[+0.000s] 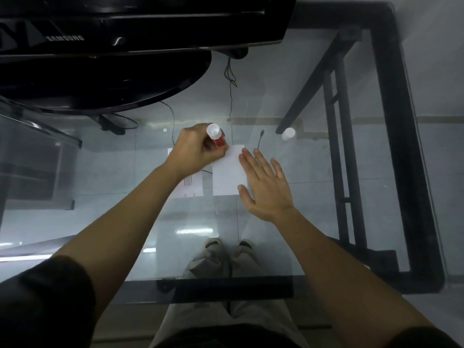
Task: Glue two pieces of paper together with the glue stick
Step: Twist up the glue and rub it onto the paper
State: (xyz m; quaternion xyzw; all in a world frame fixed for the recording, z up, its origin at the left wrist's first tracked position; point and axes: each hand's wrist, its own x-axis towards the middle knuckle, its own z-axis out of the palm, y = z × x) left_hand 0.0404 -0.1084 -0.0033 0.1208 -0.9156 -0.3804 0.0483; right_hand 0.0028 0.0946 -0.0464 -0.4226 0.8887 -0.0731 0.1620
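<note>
Two small white papers lie side by side on the glass desk. The right paper (pixel 227 175) is blank; the left paper (pixel 192 187) carries dark printed lines and is partly hidden under my left wrist. My left hand (pixel 195 150) is shut on the red glue stick (pixel 218 136), whose white end points up and whose lower end rests at the top left corner of the blank paper. My right hand (pixel 266 183) lies flat, fingers spread, on the blank paper's right edge. The glue stick's white cap (pixel 288 133) stands apart on the glass to the right.
A black Samsung monitor (pixel 140 23) with a round base (pixel 105 79) fills the upper left. Thin cables (pixel 230 101) run behind the papers. The desk's black metal frame (pixel 391 121) borders the right side, and the front rail (pixel 226 288) runs near me. My legs show beneath the glass.
</note>
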